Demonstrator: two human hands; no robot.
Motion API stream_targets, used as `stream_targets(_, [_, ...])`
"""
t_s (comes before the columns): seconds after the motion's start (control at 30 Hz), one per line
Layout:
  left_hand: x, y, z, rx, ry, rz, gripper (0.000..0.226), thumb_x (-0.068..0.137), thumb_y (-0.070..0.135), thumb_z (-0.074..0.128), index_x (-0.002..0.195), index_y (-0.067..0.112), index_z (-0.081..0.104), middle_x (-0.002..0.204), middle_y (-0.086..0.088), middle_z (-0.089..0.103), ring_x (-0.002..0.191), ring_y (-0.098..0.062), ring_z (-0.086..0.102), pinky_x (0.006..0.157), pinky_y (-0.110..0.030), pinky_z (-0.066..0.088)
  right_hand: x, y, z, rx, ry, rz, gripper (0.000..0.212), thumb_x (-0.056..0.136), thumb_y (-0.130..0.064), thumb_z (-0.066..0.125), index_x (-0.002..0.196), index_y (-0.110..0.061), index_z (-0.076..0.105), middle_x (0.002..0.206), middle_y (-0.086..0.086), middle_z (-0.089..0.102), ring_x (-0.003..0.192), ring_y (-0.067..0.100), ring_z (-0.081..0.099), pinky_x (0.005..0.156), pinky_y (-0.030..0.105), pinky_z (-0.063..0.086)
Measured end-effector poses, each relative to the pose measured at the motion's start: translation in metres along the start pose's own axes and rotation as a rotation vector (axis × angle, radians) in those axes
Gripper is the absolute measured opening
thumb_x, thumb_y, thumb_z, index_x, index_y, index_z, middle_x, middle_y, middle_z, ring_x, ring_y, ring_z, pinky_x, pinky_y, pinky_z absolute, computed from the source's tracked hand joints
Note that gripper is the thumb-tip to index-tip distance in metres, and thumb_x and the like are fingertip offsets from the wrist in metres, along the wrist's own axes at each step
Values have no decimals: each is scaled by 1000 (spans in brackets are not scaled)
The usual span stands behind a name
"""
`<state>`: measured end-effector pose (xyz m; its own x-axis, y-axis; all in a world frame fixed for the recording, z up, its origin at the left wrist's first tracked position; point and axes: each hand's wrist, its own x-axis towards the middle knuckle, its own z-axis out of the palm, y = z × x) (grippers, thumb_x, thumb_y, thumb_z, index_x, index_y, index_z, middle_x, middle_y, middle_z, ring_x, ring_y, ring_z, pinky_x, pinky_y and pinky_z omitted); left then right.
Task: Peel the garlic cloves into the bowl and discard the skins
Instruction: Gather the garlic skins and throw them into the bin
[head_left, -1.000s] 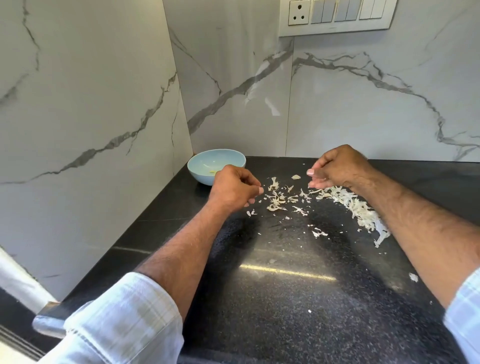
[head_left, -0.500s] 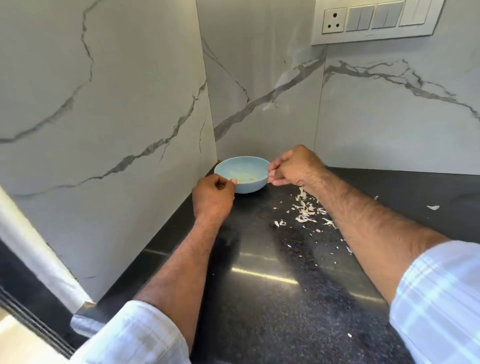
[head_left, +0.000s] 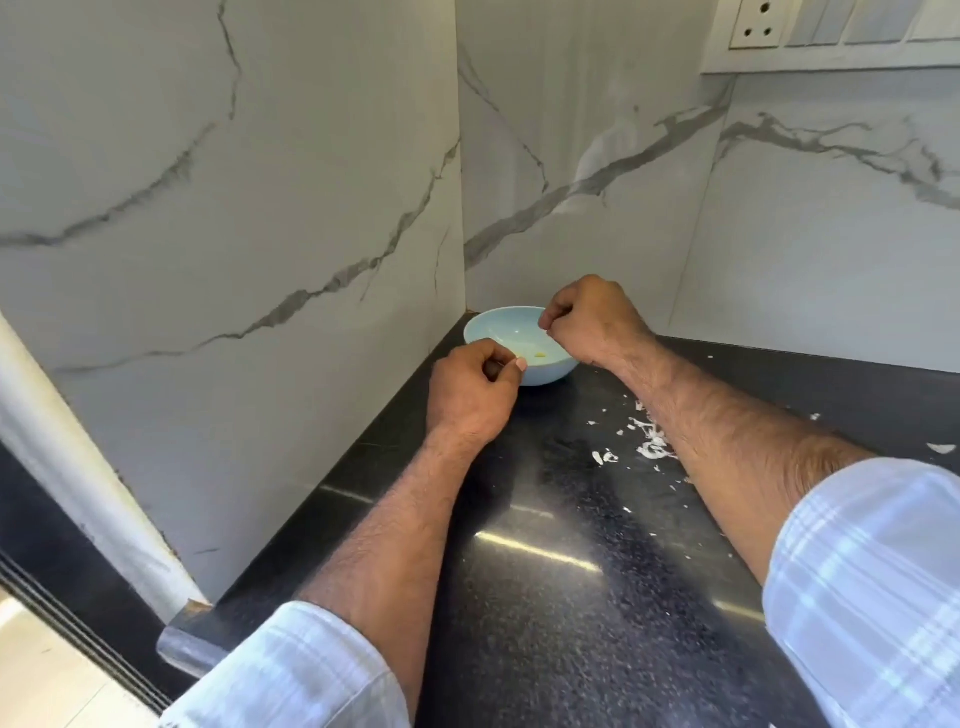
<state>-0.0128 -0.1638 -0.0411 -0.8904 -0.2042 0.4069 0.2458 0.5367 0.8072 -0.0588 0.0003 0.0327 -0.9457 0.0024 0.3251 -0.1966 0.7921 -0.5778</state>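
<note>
The pale blue bowl (head_left: 521, 347) sits in the far corner of the black counter (head_left: 571, 597), close to the marble walls (head_left: 234, 208), with a small yellowish bit on its floor. The left hand (head_left: 475, 392) is curled at its near rim, the right hand (head_left: 589, 319) curled above its far side; whether either pinches anything I cannot tell. White skins (head_left: 652, 441) lie scattered beside the right forearm.

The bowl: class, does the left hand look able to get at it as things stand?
Probably yes. The left hand is right at the near rim of the bowl, with nothing between them; the right hand is over the far side, leaving the near side free.
</note>
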Motion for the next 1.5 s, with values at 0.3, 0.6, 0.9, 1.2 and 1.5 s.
stream_targets(0.3, [-31,21,8,-13,-27,30,12,93,34,78,85,24,77,74,14,72,73,-4,68,77,-29,60,-95,98,-4,-570,-40,-146,36,97,-58,52,108,-31,74,112,-3,65,119,28,52,98,49,42])
stream_targets(0.6, [-52,62,36,-5,-219,104,17,92,37,78,82,26,73,69,11,71,71,-11,69,78,-39,63,-116,146,-67,-835,-32,-138,29,100,-37,49,103,-28,76,105,-8,67,116,23,53,96,47,38])
stream_targets(0.9, [-54,91,92,250,-390,217,27,96,50,70,112,28,71,113,5,71,107,-16,66,96,-41,58,-127,185,-118,-651,-108,33,41,96,-35,58,135,-25,61,134,1,55,127,27,52,105,47,50])
stream_targets(1.2, [-47,70,116,-60,-539,171,23,110,38,57,107,24,76,96,10,76,95,-11,69,90,-32,53,-121,180,-110,-211,14,-120,15,93,-18,67,94,-25,80,91,-13,75,81,6,70,79,27,58])
stream_targets(1.5, [-37,61,110,-212,-254,104,7,94,32,79,97,29,73,79,8,75,75,-13,72,75,-33,60,-111,178,-96,17,149,11,35,73,7,76,61,-26,68,70,-10,66,59,2,58,56,26,49])
